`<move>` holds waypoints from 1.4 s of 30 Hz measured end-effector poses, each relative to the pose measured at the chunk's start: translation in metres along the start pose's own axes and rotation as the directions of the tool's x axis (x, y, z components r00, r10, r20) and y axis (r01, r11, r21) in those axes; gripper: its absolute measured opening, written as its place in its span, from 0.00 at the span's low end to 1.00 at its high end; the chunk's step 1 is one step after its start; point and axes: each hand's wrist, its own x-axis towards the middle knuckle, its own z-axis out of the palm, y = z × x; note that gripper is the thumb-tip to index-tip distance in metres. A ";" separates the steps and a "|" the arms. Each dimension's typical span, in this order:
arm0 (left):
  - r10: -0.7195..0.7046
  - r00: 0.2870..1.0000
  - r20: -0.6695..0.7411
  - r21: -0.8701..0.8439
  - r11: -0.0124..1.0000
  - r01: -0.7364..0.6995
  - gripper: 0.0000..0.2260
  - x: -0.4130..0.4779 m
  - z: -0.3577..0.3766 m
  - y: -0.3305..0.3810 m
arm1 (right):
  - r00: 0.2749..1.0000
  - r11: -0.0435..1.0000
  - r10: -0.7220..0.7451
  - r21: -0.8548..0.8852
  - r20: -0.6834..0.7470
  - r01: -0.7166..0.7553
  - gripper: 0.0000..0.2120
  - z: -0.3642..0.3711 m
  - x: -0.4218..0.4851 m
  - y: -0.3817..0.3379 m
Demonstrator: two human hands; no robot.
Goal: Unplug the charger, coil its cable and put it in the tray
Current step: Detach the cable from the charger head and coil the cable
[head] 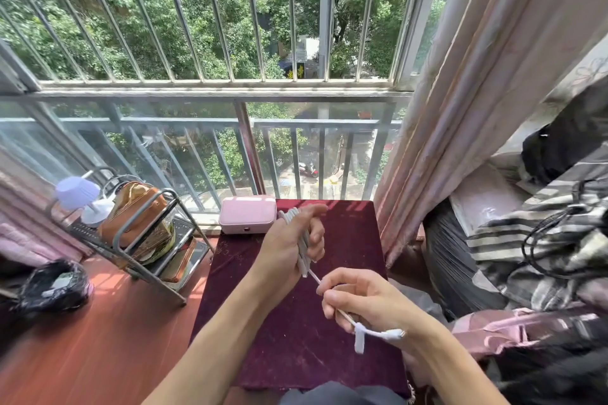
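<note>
Left grip (pixel 291 242) clasps cable (pixel 314 277); right grip (pixel 365 299) seemingly pinches.

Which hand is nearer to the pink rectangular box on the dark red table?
Left. The left hand, holding the coiled white cable, is just right of the pink rectangular box. The right hand is farther toward the person, pinching the cable's end.

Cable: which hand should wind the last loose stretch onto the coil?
Right. The right hand pinches the free tail of the cable, which runs straight up to the coil. The left hand has the loops wound around it, so it likely just holds them.
</note>
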 end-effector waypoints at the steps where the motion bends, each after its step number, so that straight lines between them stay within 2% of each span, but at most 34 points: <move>1: -0.002 1.000 0.009 0.077 0.997 0.001 0.13 -0.001 -0.001 -0.001 | 1.000 1.000 0.005 0.000 0.024 -0.005 0.06 0.000 -0.003 -0.006; 4: -0.018 0.998 0.056 0.344 0.939 -0.002 0.14 -0.007 -0.001 -0.003 | 0.996 0.997 0.011 0.074 0.084 -0.017 0.11 0.005 -0.011 -0.026; 6: -0.059 0.995 0.081 0.426 0.905 0.019 0.15 -0.010 0.002 -0.002 | 0.997 0.998 -0.004 0.059 0.072 0.000 0.14 0.010 -0.015 -0.041; 9: -0.094 0.991 0.099 0.477 0.878 0.036 0.16 -0.013 0.006 -0.001 | 0.997 0.979 -0.066 -0.197 -0.039 0.057 0.12 0.018 -0.018 -0.055; 12: -0.120 0.981 0.151 0.558 0.830 0.016 0.15 -0.014 0.004 0.002 | 0.966 0.894 -0.214 -0.427 -0.146 0.134 0.11 0.022 -0.017 -0.065; 14: -0.161 0.963 0.218 0.596 0.803 -0.001 0.18 -0.016 0.003 0.000 | 0.941 0.841 -0.308 -0.503 -0.142 0.199 0.14 0.023 -0.019 -0.076; 16: -0.204 0.958 0.203 0.627 0.778 0.033 0.26 -0.019 0.007 -0.002 | 0.935 0.807 -0.338 -0.544 -0.106 0.230 0.13 0.021 -0.019 -0.086; 19: -0.238 0.952 0.192 0.609 0.789 0.075 0.37 -0.024 0.013 -0.004 | 0.924 0.796 -0.340 -0.578 -0.176 0.183 0.13 0.011 -0.014 -0.089; 22: -0.297 0.914 0.276 0.442 0.884 0.154 0.40 -0.023 0.021 -0.002 | 0.901 0.781 -0.363 -0.605 -0.238 0.155 0.13 0.001 -0.010 -0.086; 24: -0.339 0.896 0.286 0.348 0.908 0.233 0.41 -0.023 0.027 0.000 | 0.892 0.768 -0.384 -0.620 -0.240 0.164 0.11 -0.003 -0.009 -0.084; 26: -0.328 0.890 0.316 0.421 0.889 0.178 0.38 -0.026 0.029 0.001 | 0.891 0.784 -0.386 -0.594 -0.241 0.179 0.11 -0.006 -0.009 -0.082; 28: -0.300 0.877 0.377 0.499 0.863 0.081 0.29 -0.034 0.031 0.005 | 0.880 0.793 -0.391 -0.584 -0.272 0.172 0.13 -0.007 -0.010 -0.082; 31: -0.307 0.868 0.391 0.521 0.851 0.066 0.23 -0.039 0.033 0.012 | 0.904 0.868 -0.331 -0.463 -0.269 0.180 0.14 -0.011 -0.011 -0.083; 34: -0.314 0.819 0.480 0.510 0.860 0.030 0.23 -0.040 0.035 0.016 | 0.979 0.962 -0.196 -0.206 -0.059 0.180 0.20 -0.014 -0.016 -0.081; 37: -0.276 0.776 0.567 0.410 0.912 0.025 0.20 -0.042 0.037 0.023 | 0.978 0.981 -0.186 -0.035 0.092 0.190 0.25 -0.013 -0.019 -0.075; 40: -0.254 0.766 0.591 0.337 0.940 0.052 0.20 -0.040 0.037 0.029 | 0.961 0.964 -0.266 0.037 0.080 0.264 0.23 -0.009 -0.016 -0.067; 42: -0.252 0.797 0.548 0.367 0.929 0.041 0.21 -0.037 0.034 0.031 | 0.956 0.954 -0.295 0.057 -0.008 0.295 0.22 -0.007 -0.014 -0.063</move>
